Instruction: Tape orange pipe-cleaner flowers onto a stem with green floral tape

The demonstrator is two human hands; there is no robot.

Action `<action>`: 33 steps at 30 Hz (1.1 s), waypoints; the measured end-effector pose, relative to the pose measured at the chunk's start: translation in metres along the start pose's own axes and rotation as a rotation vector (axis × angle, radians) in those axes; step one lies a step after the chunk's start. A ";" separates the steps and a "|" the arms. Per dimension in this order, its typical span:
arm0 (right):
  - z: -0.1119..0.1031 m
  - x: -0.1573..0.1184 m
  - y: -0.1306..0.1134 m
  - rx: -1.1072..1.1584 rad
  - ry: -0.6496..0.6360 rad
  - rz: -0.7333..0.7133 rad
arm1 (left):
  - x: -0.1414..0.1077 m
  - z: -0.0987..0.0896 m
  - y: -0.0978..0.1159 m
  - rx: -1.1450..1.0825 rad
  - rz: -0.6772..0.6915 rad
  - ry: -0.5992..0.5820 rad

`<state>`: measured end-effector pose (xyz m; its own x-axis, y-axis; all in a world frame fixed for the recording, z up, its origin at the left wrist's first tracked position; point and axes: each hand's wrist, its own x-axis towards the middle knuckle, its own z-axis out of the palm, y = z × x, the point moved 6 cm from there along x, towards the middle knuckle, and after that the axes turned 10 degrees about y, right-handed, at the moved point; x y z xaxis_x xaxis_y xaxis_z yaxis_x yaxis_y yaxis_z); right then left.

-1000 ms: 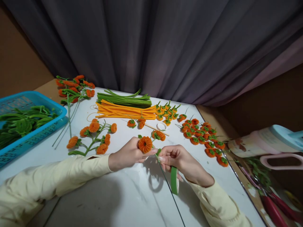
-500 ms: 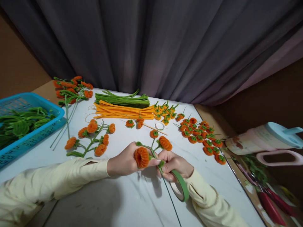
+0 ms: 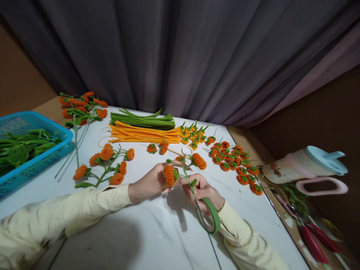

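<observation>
Near the middle of the white table, a green stem [image 3: 187,173] with orange fluffy heads is held upright between both hands. My left hand [image 3: 153,182] has its fingers closed near the stem, behind the orange head [image 3: 169,175]; what its fingertips grip is partly hidden. My right hand [image 3: 203,190] pinches the stem from the right, and a roll of green tape [image 3: 214,217] hangs at its palm. Another orange head [image 3: 199,161] leans to the right above my right hand. The long thin lower stem runs down toward the table's front edge.
A finished-looking orange branch [image 3: 105,170] lies left of my hands. Behind are green strips [image 3: 143,120], orange strips [image 3: 143,133] and small heads [image 3: 233,157]. A blue basket [image 3: 60,148] stands left; a cup [image 3: 300,165] and red-handled pliers [image 3: 313,243] are right.
The stem has turned and its heads have shifted; the left one now shows its side. My right hand and the tape roll have moved slightly. The whole view has shifted a little.
</observation>
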<state>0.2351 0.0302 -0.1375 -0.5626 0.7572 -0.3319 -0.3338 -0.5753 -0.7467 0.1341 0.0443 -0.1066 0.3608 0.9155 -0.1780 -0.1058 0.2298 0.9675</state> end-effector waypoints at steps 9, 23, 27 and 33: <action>-0.010 -0.022 -0.068 -0.480 0.360 -0.195 | 0.001 -0.006 0.012 0.310 -0.062 -0.050; 0.027 -0.037 -0.046 -1.034 0.526 -0.381 | -0.004 -0.006 0.022 0.205 0.068 0.188; 0.019 -0.030 -0.038 -0.780 0.458 -0.137 | -0.002 -0.006 0.020 0.116 0.069 0.140; 0.008 -0.015 -0.028 -0.410 0.265 -0.010 | 0.003 -0.008 0.013 -0.005 0.084 0.099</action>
<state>0.2464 0.0325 -0.1073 -0.3309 0.8453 -0.4196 0.0176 -0.4390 -0.8983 0.1268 0.0527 -0.0955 0.2572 0.9597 -0.1136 -0.1365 0.1525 0.9788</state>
